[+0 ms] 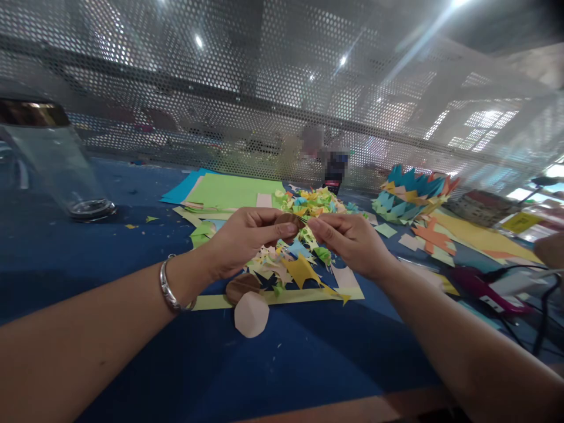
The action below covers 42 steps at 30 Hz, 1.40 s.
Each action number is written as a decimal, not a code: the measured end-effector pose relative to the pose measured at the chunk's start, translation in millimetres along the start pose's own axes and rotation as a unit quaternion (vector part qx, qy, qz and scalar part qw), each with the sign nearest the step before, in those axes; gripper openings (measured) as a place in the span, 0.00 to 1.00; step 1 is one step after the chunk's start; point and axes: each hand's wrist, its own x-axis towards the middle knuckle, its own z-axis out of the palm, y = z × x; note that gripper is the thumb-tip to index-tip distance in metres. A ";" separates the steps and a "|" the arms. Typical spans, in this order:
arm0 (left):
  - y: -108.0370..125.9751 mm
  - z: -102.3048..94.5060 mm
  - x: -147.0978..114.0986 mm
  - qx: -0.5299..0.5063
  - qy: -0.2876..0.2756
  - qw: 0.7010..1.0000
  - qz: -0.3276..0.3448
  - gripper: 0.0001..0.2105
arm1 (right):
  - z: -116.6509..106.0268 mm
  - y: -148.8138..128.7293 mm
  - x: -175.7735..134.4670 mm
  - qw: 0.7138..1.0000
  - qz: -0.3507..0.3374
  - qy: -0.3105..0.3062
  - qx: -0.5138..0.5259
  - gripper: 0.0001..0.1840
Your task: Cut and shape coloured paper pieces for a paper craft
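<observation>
Delicate stuff here: a light, even pinch should serve best, steadying the brown paper [291,218] without creasing its edges; the left fingers [284,230] are closed on it, thumb on top, the right fingers [319,227] nip its edge, all held above the paper scraps [302,270] on the blue table [282,358]

- Worktop [286,364]: smooth, with a faint sheen.
- Behind the worktop: perforated screen [176,88], looks like metal.
- On the worktop: matt paper scraps [302,270]; clear, glossy bottle [66,167] with shiny, metallic-looking cap [37,113].
- Above the worktop: polished metal bangle [164,283].
</observation>
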 end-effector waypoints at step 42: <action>-0.9 -2.4 2.2 0.022 -0.010 1.000 0.014 0.06 | 0.0 0.3 -0.4 1.000 0.007 -0.008 -0.007 0.28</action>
